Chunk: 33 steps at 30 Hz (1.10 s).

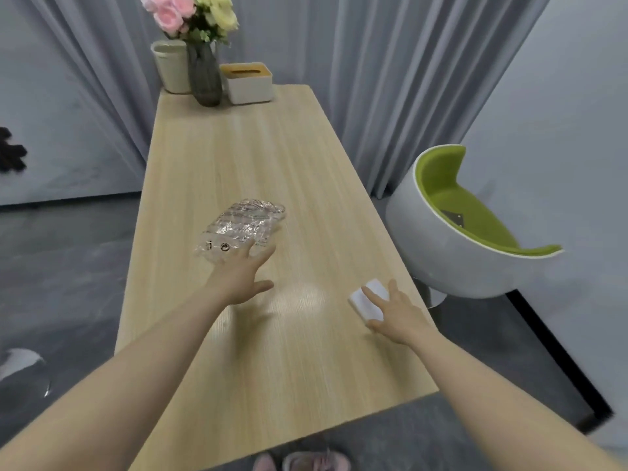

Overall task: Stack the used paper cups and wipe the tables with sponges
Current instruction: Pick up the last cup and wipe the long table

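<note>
A white sponge (pixel 362 302) lies on the wooden table (pixel 258 158) near its right edge. My right hand (pixel 390 314) rests on top of it, fingers spread over its near side. My left hand (pixel 243 277) hovers over the table's middle with the fingers apart, its fingertips touching the near end of a crumpled clear plastic bag (pixel 243 226). I cannot tell whether the fingers grip the bag. No paper cups show in this view.
At the table's far end stand a white bin (pixel 171 68), a dark vase with pink and yellow flowers (pixel 204 74) and a white tissue box (pixel 249 83). A green and white tub chair (pixel 469 226) sits close to the table's right edge. Grey curtains hang behind.
</note>
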Motion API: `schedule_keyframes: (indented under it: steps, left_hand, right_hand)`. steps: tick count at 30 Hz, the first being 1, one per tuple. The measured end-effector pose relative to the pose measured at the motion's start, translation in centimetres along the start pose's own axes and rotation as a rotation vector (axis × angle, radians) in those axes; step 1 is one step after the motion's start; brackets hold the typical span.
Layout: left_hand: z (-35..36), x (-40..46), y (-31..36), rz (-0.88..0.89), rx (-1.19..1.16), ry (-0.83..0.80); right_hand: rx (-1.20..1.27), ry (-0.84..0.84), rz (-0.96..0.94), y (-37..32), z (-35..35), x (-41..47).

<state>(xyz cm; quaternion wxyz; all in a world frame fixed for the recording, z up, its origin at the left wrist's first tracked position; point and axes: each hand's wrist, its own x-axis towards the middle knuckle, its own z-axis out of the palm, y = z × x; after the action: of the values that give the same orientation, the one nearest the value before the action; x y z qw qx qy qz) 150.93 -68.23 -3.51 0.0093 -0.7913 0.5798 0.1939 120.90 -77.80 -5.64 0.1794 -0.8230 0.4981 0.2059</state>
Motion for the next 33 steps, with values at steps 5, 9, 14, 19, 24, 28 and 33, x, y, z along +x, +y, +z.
schedule_keyframes:
  steps: [5, 9, 14, 19, 24, 28, 33]
  left_hand:
    - [0.2, 6.2, -2.8, -0.075, -0.055, 0.192]
    - [0.1, 9.3, -5.0, -0.155, 0.043, 0.127]
    - [1.7, 11.1, -6.0, -0.148, 0.025, -0.014]
    - [4.1, 10.5, -5.9, -0.080, 0.100, 0.047]
    - [5.0, 9.2, -6.1, -0.038, 0.046, 0.149]
    - [4.3, 8.7, -6.2, 0.018, -0.140, 0.186]
    - [3.2, 6.5, -3.8, 0.068, -0.329, 0.262]
  right_hand:
    - [-0.019, 0.030, 0.018, -0.3, 1.4, 1.2]
    - [-0.022, 0.069, 0.021, -0.2, 1.9, 1.6]
    - [-0.015, 0.072, 0.027, -0.2, 2.3, 1.9]
    - [-0.047, 0.051, 0.036, -0.3, 2.0, 2.1]
    - [-0.088, 0.003, 0.051, -0.7, 1.3, 2.3]
    - [-0.093, 0.010, 0.066, -0.9, 1.2, 2.1]
    - [-0.011, 0.052, 0.100, -0.9, 1.2, 0.8]
